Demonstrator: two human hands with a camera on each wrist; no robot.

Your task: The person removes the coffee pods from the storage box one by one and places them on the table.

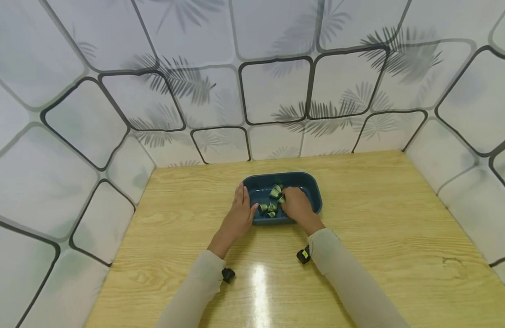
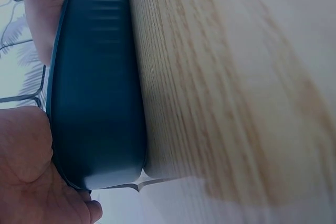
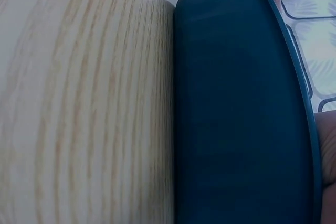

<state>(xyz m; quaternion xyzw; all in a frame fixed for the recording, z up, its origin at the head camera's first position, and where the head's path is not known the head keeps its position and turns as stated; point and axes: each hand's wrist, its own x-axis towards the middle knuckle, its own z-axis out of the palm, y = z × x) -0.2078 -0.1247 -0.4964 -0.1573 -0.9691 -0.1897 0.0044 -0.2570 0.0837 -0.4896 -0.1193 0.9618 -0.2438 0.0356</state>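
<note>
nearest us, pale sleeves [image 1: 355, 280] cross a glossy wood-grained table [image 1: 400, 228]. the left hand [image 1: 238, 213] pinches a smooth, dark blue, round-cornered tray [image 1: 262, 183] at its left end; the right hand [image 1: 297, 205] dips inside, hiding its own fingertips, so we cannot tell its opening or hold. small shiny green pods [image 1: 272, 207] lie in the tray between both hands. beyond stand leaf-patterned walls [image 1: 277, 95].

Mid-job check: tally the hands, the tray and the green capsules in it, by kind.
Left hand and right hand: 2
Blue tray: 1
Green capsules: at least 5; the right hand may hide more
Total: at least 8
</note>
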